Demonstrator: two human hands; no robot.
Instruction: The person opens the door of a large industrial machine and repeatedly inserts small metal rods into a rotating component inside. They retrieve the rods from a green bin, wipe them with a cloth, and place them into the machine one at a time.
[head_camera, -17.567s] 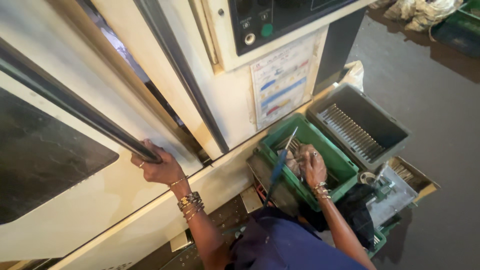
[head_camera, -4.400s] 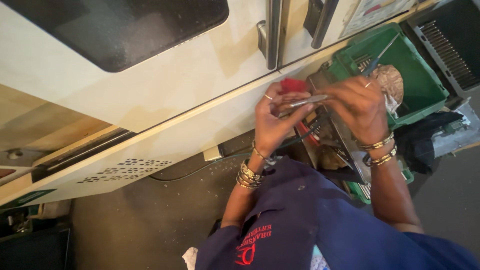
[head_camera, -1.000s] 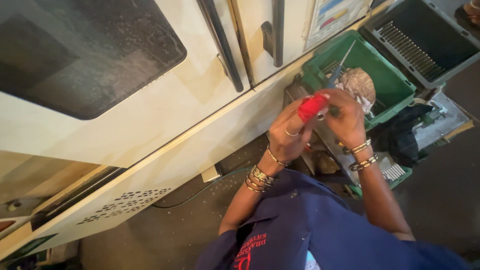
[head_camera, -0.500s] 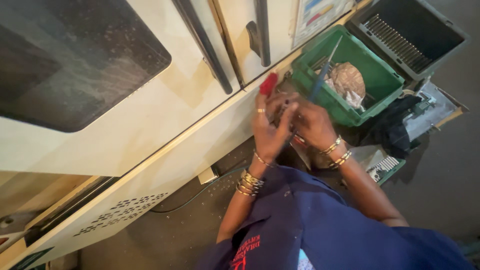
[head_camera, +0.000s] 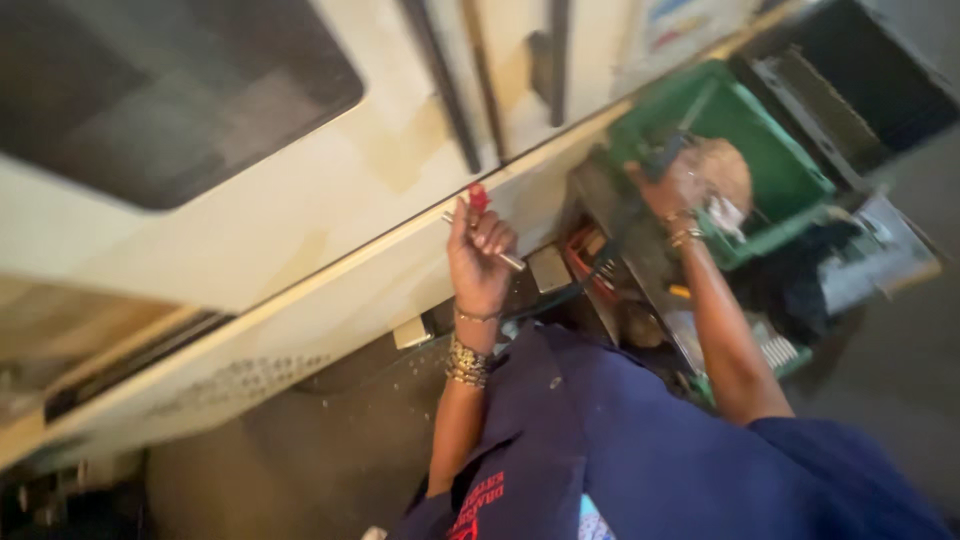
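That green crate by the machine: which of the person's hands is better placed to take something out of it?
Probably the right hand: it already reaches over the near edge of the green crate. The left hand is closed around a thin metal rod with a red end, raised well away from it.

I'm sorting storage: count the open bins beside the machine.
2: a green bin under the right hand, and a dark grey bin beyond it at the top right. Others may lie hidden in the clutter below.

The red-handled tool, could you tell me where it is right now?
In the head view, the red-handled tool is in the left hand, against the cream machine panel.
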